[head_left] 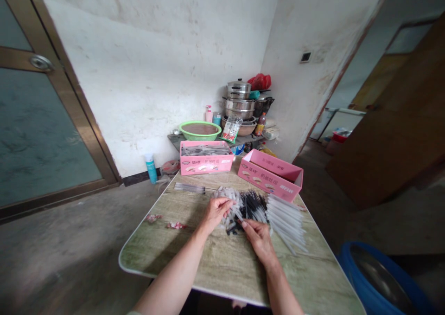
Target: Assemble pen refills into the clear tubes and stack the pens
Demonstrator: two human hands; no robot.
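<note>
My left hand (218,212) is closed in a pinch over a heap of small whitish plastic pieces (222,193); what its fingertips hold is too small to make out. The fingers of my right hand (257,238) pinch the end of a thin pale stick (239,216), which points up toward my left hand. Beyond and between the hands lies a pile of thin black sticks (253,204). Long translucent tubes (285,222) lie side by side to the right of it. A small bundle of similar tubes (189,188) rests at the left.
Two pink boxes stand at the table's far side: one full of sticks (206,166), another (267,178) whose inside is mostly hidden. Behind are a green basin (200,138) and stacked steel pots (239,106). A blue barrel (351,259) stands right of the wood-patterned table (167,250).
</note>
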